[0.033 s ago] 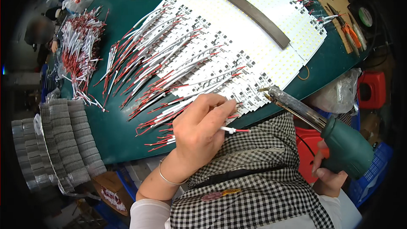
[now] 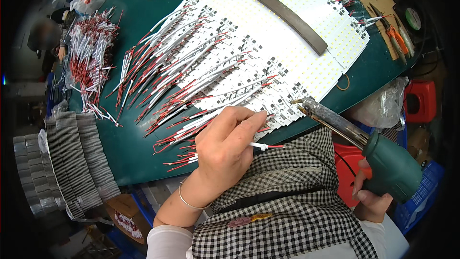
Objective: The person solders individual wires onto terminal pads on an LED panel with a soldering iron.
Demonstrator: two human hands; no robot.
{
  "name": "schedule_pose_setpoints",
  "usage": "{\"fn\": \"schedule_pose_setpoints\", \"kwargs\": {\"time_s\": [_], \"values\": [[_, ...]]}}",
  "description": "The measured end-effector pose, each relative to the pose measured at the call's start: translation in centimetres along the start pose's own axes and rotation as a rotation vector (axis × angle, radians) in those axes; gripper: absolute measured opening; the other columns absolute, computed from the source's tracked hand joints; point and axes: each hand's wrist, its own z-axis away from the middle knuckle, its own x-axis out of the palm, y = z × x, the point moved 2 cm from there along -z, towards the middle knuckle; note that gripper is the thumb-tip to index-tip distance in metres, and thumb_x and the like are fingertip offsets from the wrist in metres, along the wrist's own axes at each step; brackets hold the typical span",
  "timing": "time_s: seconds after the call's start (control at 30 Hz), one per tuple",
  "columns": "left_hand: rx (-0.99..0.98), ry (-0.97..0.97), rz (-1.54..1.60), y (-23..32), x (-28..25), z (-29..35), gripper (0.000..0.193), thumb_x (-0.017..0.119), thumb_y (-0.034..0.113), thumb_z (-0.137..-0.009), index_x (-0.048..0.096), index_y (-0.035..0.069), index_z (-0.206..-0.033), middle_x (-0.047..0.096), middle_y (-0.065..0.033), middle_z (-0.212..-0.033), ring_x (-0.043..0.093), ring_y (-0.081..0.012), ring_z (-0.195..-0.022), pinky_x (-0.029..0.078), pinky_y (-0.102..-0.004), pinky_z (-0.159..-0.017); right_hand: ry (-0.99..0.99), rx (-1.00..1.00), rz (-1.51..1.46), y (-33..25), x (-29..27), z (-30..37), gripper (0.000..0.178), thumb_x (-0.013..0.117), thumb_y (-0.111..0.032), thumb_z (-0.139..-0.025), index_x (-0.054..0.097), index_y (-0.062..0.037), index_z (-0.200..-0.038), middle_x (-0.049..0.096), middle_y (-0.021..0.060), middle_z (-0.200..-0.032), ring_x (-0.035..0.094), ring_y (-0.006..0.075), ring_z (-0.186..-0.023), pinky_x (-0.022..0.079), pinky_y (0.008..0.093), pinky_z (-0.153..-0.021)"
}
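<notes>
My left hand (image 2: 225, 146) is closed in a pinch at the near edge of the white LED circuit boards (image 2: 282, 43). It grips a white-sleeved wire (image 2: 261, 147) whose red end sticks out to the right below the fingers. A bit of red wire also shows by the fingertips. My right hand (image 2: 371, 196) is wrapped round the green handle of a soldering gun (image 2: 393, 165). The gun's metal tip hangs over the boards' near right corner, right of my left fingertips; whether it touches cannot be told. Many red and white wires (image 2: 177, 76) fan out leftward from the boards.
A dark curved bar (image 2: 275, 9) lies across the boards on the green table (image 2: 129, 158). Left are a heap of wires (image 2: 93, 48) and stacked grey ribbed strips (image 2: 79, 158). Pliers (image 2: 395, 38) rest on a board at right. A red stool (image 2: 419, 100) stands beyond a plastic bag (image 2: 381, 105).
</notes>
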Motion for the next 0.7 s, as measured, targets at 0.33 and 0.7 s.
{"fn": "schedule_pose_setpoints", "kwargs": {"time_s": [0.33,0.7], "values": [[0.058,-0.109,-0.151,0.7,-0.1,-0.2,0.049,0.063,-0.011,-0.055,0.072,0.005,-0.100,0.064,-0.0086,-0.074,0.060,-0.0191,-0.058,0.048,-0.0278,-0.049,-0.069,-0.081,0.005,1.4,-0.7,-0.1,0.069,0.080,-0.004,-0.061,0.048,0.0127,-0.120,0.059,0.0248,-0.109,0.058,0.0191,-0.053,0.050,0.0230,-0.041],[0.006,-0.130,-0.158,0.5,0.4,0.2,0.051,0.059,-0.013,-0.054,0.072,0.004,-0.100,0.058,-0.0069,-0.069,0.056,-0.0181,-0.055,0.043,-0.0286,-0.046,-0.079,-0.089,-0.116,0.9,0.7,-0.5,0.070,0.079,-0.002,-0.059,0.048,0.0123,-0.120,0.059,0.0241,-0.108,0.058,0.0205,-0.051,0.050,0.0247,-0.040]]}}
